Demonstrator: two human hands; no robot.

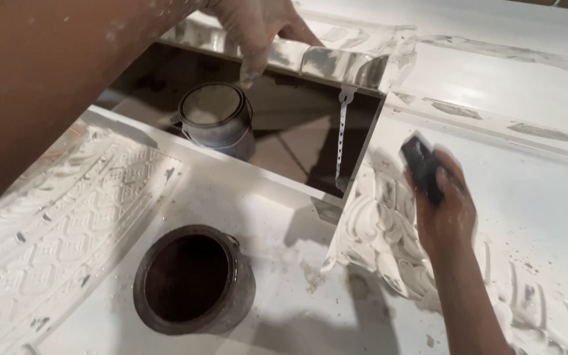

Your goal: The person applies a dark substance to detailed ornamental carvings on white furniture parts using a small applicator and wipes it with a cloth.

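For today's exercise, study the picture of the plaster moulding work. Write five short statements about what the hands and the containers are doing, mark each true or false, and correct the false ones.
1. The right hand holds a dark block against the white ornamental moulding. True.
2. The left hand grips a paintbrush. False: it rests on the grey-smeared moulding edge, holding nothing.
3. The dark round pot stands open on the white surface. True.
4. The small tin lies tipped on its side. False: it stands upright, lower down, seen through the opening.
5. The dark block is white. False: it is black.
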